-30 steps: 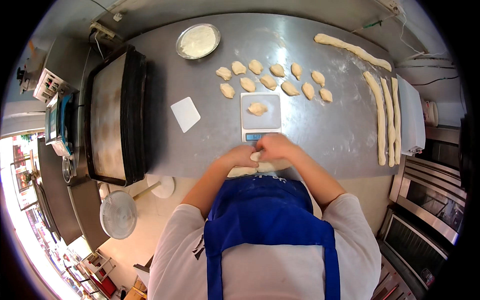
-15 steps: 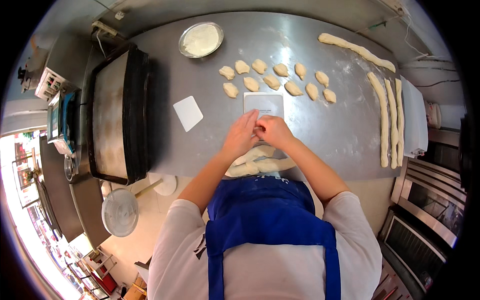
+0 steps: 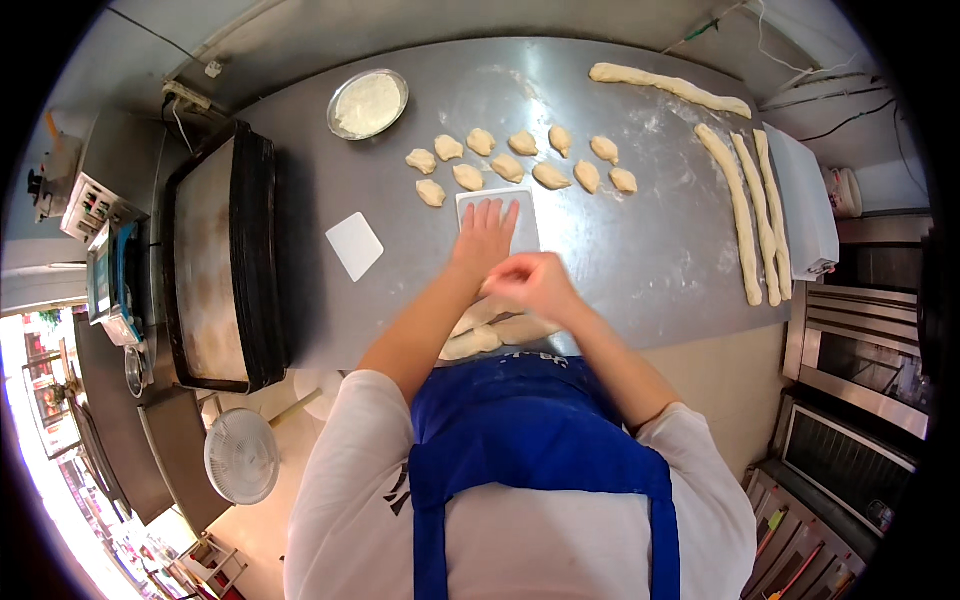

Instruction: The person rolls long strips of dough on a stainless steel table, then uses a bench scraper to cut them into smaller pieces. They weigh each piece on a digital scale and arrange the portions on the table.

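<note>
My left hand (image 3: 486,233) lies with its fingers stretched out over the square plate of a small scale (image 3: 528,218). Just nearer to me, my right hand (image 3: 532,282) is closed, fingers pinched together; whatever it holds, if anything, is too hidden to name. Thick strips of dough (image 3: 470,345) lie below both hands, against the table's front edge and partly covered by my forearms. Beyond the scale, several small dough pieces (image 3: 550,176) are spread in two rough rows. A white dough scraper (image 3: 355,246) rests to the left of my left hand.
A metal bowl of flour (image 3: 368,104) stands at the back left of the steel table (image 3: 640,260). Stacked dark baking trays (image 3: 262,260) border the left side. Long dough ropes (image 3: 735,215) lie at the right, another dough rope (image 3: 670,86) at the back. A fan (image 3: 242,456) stands below left.
My left hand has flattened out onto the scale plate. My right hand has drawn away from it, toward me. The whole view has shifted slightly.
</note>
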Motion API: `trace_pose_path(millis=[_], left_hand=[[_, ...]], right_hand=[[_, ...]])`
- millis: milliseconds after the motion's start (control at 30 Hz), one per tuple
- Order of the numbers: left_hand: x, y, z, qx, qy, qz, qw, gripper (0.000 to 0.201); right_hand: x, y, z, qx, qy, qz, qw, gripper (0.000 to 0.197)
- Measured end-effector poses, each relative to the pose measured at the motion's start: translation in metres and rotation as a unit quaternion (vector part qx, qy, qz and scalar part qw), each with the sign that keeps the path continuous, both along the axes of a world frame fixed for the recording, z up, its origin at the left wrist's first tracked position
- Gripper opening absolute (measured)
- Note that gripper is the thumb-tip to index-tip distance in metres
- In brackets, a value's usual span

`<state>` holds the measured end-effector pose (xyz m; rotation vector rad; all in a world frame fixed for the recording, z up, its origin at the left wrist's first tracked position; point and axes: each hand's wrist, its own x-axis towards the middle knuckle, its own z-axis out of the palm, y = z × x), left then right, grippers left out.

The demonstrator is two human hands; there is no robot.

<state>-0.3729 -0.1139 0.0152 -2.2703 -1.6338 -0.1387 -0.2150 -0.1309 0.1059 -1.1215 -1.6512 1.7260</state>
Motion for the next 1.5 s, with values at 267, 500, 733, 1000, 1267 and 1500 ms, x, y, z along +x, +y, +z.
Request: trace_pose_path(millis=[267, 500, 733, 1000, 1267, 1500], left_hand=[[0.024, -0.097, -0.021, -0.399, -0.233, 0.063, 0.885, 0.055], [0.016, -0.111, -0.044, -0.35, -0.561, 0.183, 0.728, 0.044], [0.009, -0.116, -0.041, -0.344, -0.595, 0.145, 0.712, 0.047], [0.015, -0.124, -0.033, -0.369, -0.502, 0.147, 0.768, 0.052], [-0.006, -0.127, -0.048, -0.262, -0.374, 0.064, 0.887, 0.048], [-0.007, -0.129, -0.037, -0.319, -0.355, 0.123, 0.87, 0.045]], right_hand=[[0.092, 0.019, -0.105, -0.056, -0.108, -0.086, 0.989, 0.027], [0.073, -0.007, -0.112, -0.183, 0.009, -0.109, 0.977, 0.032], [0.034, -0.032, -0.108, -0.011, -0.059, -0.024, 0.998, 0.039], [0.027, -0.002, -0.087, 0.285, -0.252, 0.056, 0.923, 0.027], [-0.015, 0.098, -0.105, 0.39, -0.241, 0.152, 0.876, 0.033], [-0.144, 0.182, -0.102, 0.362, -0.166, -0.01, 0.917, 0.028]])
